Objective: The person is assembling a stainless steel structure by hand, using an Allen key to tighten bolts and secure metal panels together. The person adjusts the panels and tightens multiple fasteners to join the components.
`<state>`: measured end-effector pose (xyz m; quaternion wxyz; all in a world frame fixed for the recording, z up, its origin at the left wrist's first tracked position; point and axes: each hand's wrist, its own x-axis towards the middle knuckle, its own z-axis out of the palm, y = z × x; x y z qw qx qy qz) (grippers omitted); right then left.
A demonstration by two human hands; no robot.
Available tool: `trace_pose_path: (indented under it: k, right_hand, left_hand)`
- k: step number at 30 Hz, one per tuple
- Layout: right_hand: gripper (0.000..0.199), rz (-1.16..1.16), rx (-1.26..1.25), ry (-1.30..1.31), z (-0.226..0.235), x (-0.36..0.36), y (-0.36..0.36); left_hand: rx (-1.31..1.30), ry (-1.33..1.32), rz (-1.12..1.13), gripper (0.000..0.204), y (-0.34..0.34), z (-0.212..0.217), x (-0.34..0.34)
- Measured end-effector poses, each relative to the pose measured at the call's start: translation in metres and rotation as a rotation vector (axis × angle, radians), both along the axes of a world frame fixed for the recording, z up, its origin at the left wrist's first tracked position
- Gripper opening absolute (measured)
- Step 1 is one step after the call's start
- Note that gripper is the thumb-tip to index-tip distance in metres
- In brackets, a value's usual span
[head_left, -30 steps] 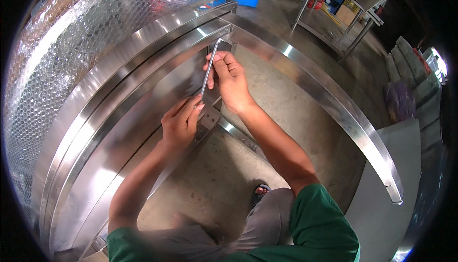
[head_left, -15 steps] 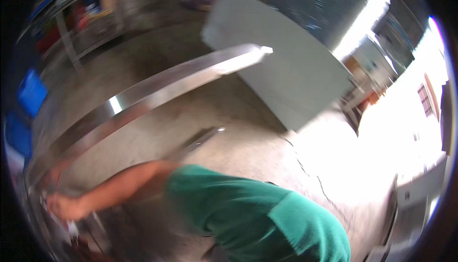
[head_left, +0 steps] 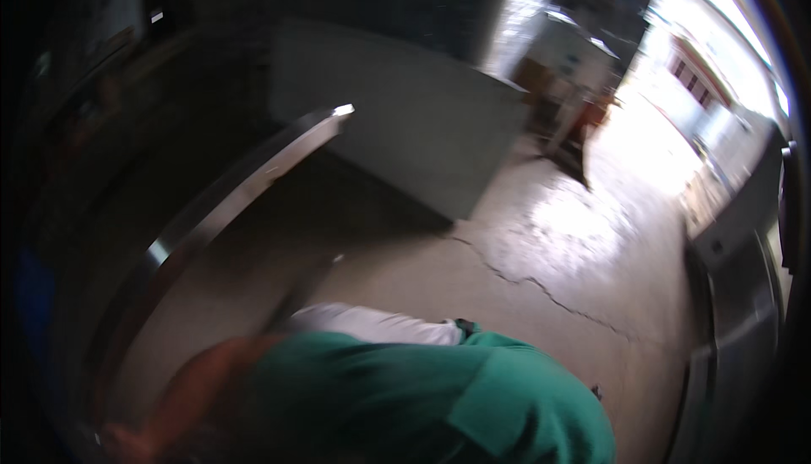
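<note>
My right arm, in a green short sleeve, stretches across the lower edge toward the lower left. At its end my right hand (head_left: 128, 444) is dark and smeared by motion, so its fingers do not show clearly. Just above that hand is the lower end of a long, shiny metal bar (head_left: 241, 198), which slants up and away to a bright far tip. Whether the hand touches the bar cannot be made out. My left hand is not visible.
A large grey panel (head_left: 389, 126) stands beyond the bar. Under the bar, a second narrow metal piece (head_left: 306, 291) lies low near the floor. A crack runs across the concrete floor (head_left: 524, 329). Grey metal cabinets (head_left: 743, 295) line the right side, and a blue object (head_left: 34, 295) sits far left.
The view has swung left to right, and the picture is darker on the left. My right hand now sits lower in the frame. A pale cloth shape has come into view beside the green sleeve.
</note>
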<state>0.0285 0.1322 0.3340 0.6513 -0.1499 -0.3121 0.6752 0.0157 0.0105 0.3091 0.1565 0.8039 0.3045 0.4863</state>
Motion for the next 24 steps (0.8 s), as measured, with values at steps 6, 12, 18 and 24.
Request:
trace_pose_path:
  k: [6,12,18,24]
  right_hand:
    - [0.042,0.073,0.37,-0.158,-0.005,0.042,-0.028]
    - [0.021,0.134,0.272,-0.551,0.05,0.091,-0.076]
    - [0.033,0.371,0.25,-0.526,0.063,0.108,-0.073]
    - [0.028,0.279,0.276,-0.557,0.055,0.108,-0.072]
  left_hand:
    - [-0.175,-0.138,0.137,0.038,-0.011,-0.01,-0.088]
    - [-0.823,-1.023,0.102,0.037,-0.038,0.004,-0.08]
    - [-1.28,-1.417,-0.534,0.039,-0.019,0.0,-0.057]
    - [-1.106,-1.012,0.114,0.048,-0.036,0.007,-0.023]
